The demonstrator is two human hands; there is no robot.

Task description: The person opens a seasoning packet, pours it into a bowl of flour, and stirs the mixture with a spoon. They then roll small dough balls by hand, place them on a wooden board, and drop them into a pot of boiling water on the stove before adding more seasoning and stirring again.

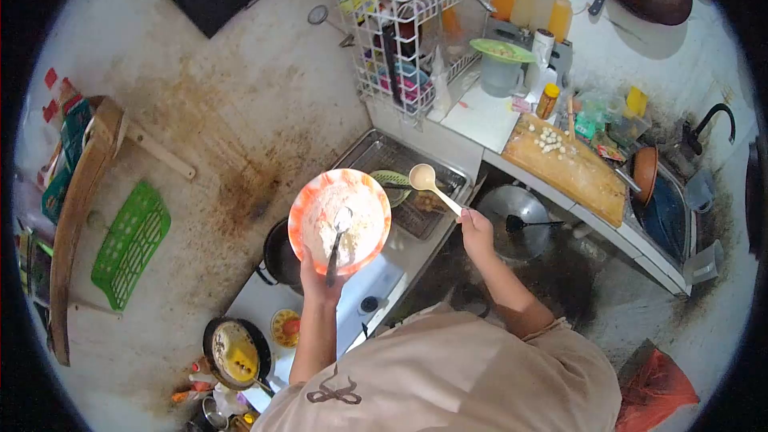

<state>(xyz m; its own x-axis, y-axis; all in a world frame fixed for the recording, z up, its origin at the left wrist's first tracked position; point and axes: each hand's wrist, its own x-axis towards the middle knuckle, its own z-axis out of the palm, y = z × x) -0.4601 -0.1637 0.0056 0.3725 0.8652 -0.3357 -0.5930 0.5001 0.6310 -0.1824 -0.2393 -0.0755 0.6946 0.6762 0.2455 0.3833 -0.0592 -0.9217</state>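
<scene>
My left hand (320, 278) holds up an orange-and-white bowl (298, 212) from beneath. White, flour-like powder (326, 210) lies inside it, partly clumped. A metal spoon (334, 258) rests in the powder, its handle over the near rim. My right hand (478, 232) is closed around the handle of a cream-coloured ladle (424, 178), held out to the right of the bowl and apart from it. The ladle's cup faces up; I cannot make out anything in it. Below the bowl, a dark pot (280, 260) is partly hidden.
A frying pan (238, 350) with yellow liquid sits at the left end of the white stove (374, 284). Behind are a metal tray (370, 152) and a wire rack (386, 40). On the right counter lies a cutting board (588, 180) with small white pieces; a wok (512, 208) stands below.
</scene>
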